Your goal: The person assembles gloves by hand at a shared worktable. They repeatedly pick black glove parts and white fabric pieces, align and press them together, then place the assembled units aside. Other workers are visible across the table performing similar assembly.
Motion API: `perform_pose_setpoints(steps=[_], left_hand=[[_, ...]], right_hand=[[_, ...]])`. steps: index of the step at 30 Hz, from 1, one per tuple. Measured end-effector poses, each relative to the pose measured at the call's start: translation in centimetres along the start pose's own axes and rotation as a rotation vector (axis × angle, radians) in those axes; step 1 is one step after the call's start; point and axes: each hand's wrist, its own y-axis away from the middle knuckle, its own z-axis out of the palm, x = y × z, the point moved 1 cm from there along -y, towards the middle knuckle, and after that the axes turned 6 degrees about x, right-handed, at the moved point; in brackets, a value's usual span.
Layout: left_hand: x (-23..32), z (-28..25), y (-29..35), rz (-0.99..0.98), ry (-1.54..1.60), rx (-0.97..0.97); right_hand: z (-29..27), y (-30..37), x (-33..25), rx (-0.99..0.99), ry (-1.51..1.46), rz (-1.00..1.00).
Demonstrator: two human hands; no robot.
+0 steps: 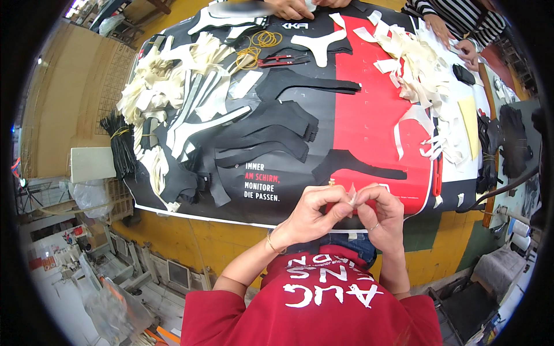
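Close to the near edge of the table, my left hand (311,212) and my right hand (382,215) meet fingertip to fingertip. Both pinch a small whitish scrap (351,197), too small to name exactly. Just beyond my fingers lies a curved black fabric piece (346,165), partly over the red part of the printed mat (375,115). Stacked black cut pieces (271,124) rest farther left, and one more black stack (306,82) sits behind them.
Cream fabric strips are heaped at the left (150,86) and right (412,69). Red-handled scissors (283,61) and yellow elastic bands (266,39) lie toward the back. Other people's hands work at the far edge (291,8) and far right (441,30). A red cutter (437,176) lies at the right.
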Motion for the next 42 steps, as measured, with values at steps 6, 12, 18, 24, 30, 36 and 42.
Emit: perform_pose_setpoints(steps=[6,12,18,24,30,36,42], left_hand=[[-0.2,0.1,0.5,-0.021,-0.06,0.034],[0.2,-0.1,0.4,-0.048,-0.04,-0.023],[0.3,0.1,0.4,-0.019,-0.056,0.008],[0.0,0.2,0.3,0.19,-0.328,-0.015],[-0.1,0.0,0.5,0.194,-0.283,0.004],[-0.4,0.0,0.7,0.126,-0.111,0.1],[-0.2,-0.4,1.4,-0.079,0.356,0.367]], right_hand=[[0.7,-0.3,-0.7,-0.007,0.091,-0.077],[0.5,-0.6,-1.2,-0.024,0.172,-0.09],[1.1,-0.3,-0.3,0.047,-0.123,0.058],[0.9,-0.2,0.2,-0.052,0.023,0.046],[1.2,-0.4,0.0,-0.106,-0.105,0.09],[1.6,-0.5,-0.2,-0.089,-0.198,0.044],[-0.7,-1.0,-0.4,0.073,-0.033,-0.044]])
